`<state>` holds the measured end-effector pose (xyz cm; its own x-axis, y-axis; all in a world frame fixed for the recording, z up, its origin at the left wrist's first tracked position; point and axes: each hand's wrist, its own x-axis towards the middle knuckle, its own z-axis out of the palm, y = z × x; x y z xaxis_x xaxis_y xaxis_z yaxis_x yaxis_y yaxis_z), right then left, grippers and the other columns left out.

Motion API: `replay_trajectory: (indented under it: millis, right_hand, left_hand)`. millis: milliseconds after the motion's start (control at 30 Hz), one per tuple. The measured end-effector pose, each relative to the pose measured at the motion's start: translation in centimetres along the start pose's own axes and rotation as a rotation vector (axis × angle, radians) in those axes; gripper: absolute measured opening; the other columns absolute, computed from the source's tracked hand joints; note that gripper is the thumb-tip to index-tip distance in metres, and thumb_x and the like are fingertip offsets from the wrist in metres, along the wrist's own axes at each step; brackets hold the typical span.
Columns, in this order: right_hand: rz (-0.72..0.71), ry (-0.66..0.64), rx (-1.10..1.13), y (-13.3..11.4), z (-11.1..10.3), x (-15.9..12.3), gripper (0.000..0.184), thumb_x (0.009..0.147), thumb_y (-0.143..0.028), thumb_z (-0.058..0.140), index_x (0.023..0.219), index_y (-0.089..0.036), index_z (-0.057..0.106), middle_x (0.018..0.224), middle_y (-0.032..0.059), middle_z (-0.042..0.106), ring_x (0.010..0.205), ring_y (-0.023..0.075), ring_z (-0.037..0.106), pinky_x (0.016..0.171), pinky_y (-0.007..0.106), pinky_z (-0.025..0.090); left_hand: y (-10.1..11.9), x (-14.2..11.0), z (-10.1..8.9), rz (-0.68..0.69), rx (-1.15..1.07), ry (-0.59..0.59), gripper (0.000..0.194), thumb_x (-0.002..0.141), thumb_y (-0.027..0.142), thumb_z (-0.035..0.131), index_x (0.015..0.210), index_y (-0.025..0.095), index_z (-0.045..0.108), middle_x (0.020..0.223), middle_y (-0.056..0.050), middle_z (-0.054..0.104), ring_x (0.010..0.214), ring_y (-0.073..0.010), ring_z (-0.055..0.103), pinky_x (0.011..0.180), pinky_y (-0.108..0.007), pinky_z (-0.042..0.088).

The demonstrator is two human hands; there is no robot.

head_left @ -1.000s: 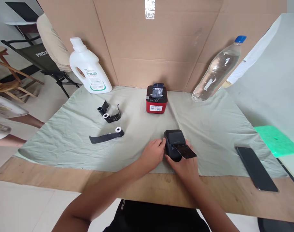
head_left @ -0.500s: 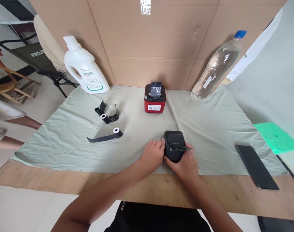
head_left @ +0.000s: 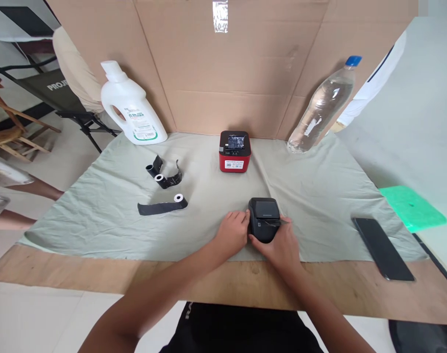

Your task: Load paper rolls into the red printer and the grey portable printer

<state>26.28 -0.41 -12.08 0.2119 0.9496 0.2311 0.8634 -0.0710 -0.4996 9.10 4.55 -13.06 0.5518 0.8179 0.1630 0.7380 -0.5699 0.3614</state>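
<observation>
A small black receipt printer (head_left: 263, 208) stands on the cloth close to the table's front edge, with a thin dark strip of paper sticking out toward the right from its slot. My left hand (head_left: 233, 229) presses against its left side, fingers bent together. Around its right side and front lower corner my right hand (head_left: 284, 247) is wrapped, the thumb at the front. Farther back stands a red and black printer (head_left: 235, 159) with a dark paper strip (head_left: 235, 142) lying over its top.
Left lie dark paper rolls (head_left: 178, 198) with loose tails. A white detergent jug (head_left: 135, 115) and a clear water bottle (head_left: 321, 110) lean against the cardboard (head_left: 231, 63). A phone (head_left: 383, 249) and a green sheet (head_left: 412, 208) are at right. Other people are partly visible at the sides.
My view has shifted slightly. The strip on the red printer lies flatter, and the nearest roll's tail has turned, showing more of its width. Both hands remain on the black printer.
</observation>
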Motion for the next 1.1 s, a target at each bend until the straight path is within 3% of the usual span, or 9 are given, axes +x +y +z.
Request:
replay_trajectory:
  millis: [233, 367, 467, 600, 733, 867, 967, 1033, 1100]
  right_hand:
    - [-0.075, -0.064, -0.070, -0.5, -0.4, 0.1, 0.066, 0.072, -0.057, 0.074, 0.122, -0.019, 0.056, 0.118, 0.0166, 0.062, 0.114, 0.0384, 0.059, 0.088, 0.047, 0.051]
    - [0.019, -0.030, -0.027, -0.7, -0.4, 0.0, 0.083, 0.068, -0.061, 0.076, 0.131, -0.014, 0.051, 0.120, 0.0197, 0.061, 0.109, 0.0381, 0.062, 0.089, 0.048, 0.051]
    - [0.059, -0.030, -0.008, -0.8, -0.5, 0.0, 0.086, 0.067, -0.063, 0.076, 0.131, -0.013, 0.049, 0.118, 0.0190, 0.061, 0.104, 0.0365, 0.064, 0.088, 0.048, 0.052]
    - [-0.035, -0.063, -0.018, -0.9, -0.7, 0.1, 0.067, 0.072, -0.059, 0.073, 0.123, -0.018, 0.056, 0.117, 0.0152, 0.061, 0.112, 0.0359, 0.060, 0.091, 0.046, 0.051]
    - [0.046, -0.053, -0.033, -0.9, -0.6, 0.1, 0.080, 0.069, -0.064, 0.075, 0.127, -0.015, 0.049, 0.113, 0.0162, 0.060, 0.103, 0.0361, 0.063, 0.083, 0.045, 0.052]
    - [0.043, -0.043, -0.040, -0.8, -0.4, -0.1, 0.090, 0.068, -0.062, 0.076, 0.134, -0.011, 0.040, 0.118, 0.0193, 0.058, 0.107, 0.0377, 0.063, 0.085, 0.046, 0.051]
    - [0.026, -0.041, -0.038, -0.7, -0.4, -0.1, 0.090, 0.069, -0.061, 0.077, 0.134, -0.012, 0.040, 0.116, 0.0178, 0.059, 0.107, 0.0373, 0.063, 0.086, 0.045, 0.051]
    - [0.034, -0.034, -0.033, -0.7, -0.4, -0.1, 0.088, 0.069, -0.062, 0.077, 0.133, -0.013, 0.042, 0.114, 0.0168, 0.059, 0.105, 0.0362, 0.063, 0.084, 0.044, 0.051]
    - [0.030, -0.037, -0.014, -0.6, -0.4, -0.1, 0.085, 0.069, -0.062, 0.076, 0.132, -0.015, 0.044, 0.116, 0.0159, 0.059, 0.105, 0.0349, 0.063, 0.083, 0.043, 0.051]
  left_hand:
    - [-0.6, 0.7, -0.9, -0.177, -0.561, 0.096, 0.042, 0.094, 0.015, 0.041, 0.121, 0.018, 0.074, 0.091, -0.006, 0.072, 0.082, -0.0186, 0.066, 0.079, -0.030, 0.054]
    - [-0.6, 0.7, -0.7, -0.136, -0.547, 0.210, 0.048, 0.094, 0.019, 0.048, 0.140, 0.022, 0.063, 0.129, -0.009, 0.068, 0.121, -0.0241, 0.060, 0.108, -0.040, 0.049]
    - [-0.7, 0.9, -0.7, -0.066, -0.517, 0.172, 0.051, 0.098, 0.023, 0.044, 0.148, 0.024, 0.054, 0.155, -0.006, 0.052, 0.142, -0.0253, 0.046, 0.123, -0.045, 0.035]
    - [-1.0, 2.0, -1.2, -0.063, -0.530, 0.079, 0.055, 0.105, 0.034, 0.034, 0.158, 0.023, 0.038, 0.168, -0.004, 0.031, 0.156, -0.0237, 0.027, 0.130, -0.046, 0.023]
    - [-1.1, 3.6, -1.5, -0.094, -0.482, 0.057, 0.060, 0.106, 0.041, 0.030, 0.161, 0.016, 0.029, 0.172, -0.008, 0.020, 0.159, -0.0230, 0.019, 0.131, -0.044, 0.018]
    - [-0.4, 4.4, -2.2, -0.151, -0.354, 0.151, 0.053, 0.105, 0.037, 0.037, 0.153, 0.015, 0.045, 0.162, -0.011, 0.043, 0.150, -0.0265, 0.037, 0.123, -0.045, 0.032]
    - [0.3, 5.2, -3.3, -0.133, -0.213, 0.270, 0.037, 0.101, 0.025, 0.045, 0.131, 0.020, 0.067, 0.133, -0.008, 0.069, 0.126, -0.0249, 0.059, 0.109, -0.041, 0.043]
    - [0.4, 6.4, -4.3, 0.019, -0.165, 0.149, 0.031, 0.098, 0.020, 0.049, 0.114, 0.025, 0.075, 0.113, -0.004, 0.077, 0.109, -0.0223, 0.065, 0.096, -0.036, 0.047]
    - [0.1, 7.7, -5.5, 0.223, -0.183, -0.089, 0.026, 0.096, 0.023, 0.055, 0.104, 0.029, 0.079, 0.101, 0.000, 0.079, 0.098, -0.0198, 0.068, 0.084, -0.031, 0.047]
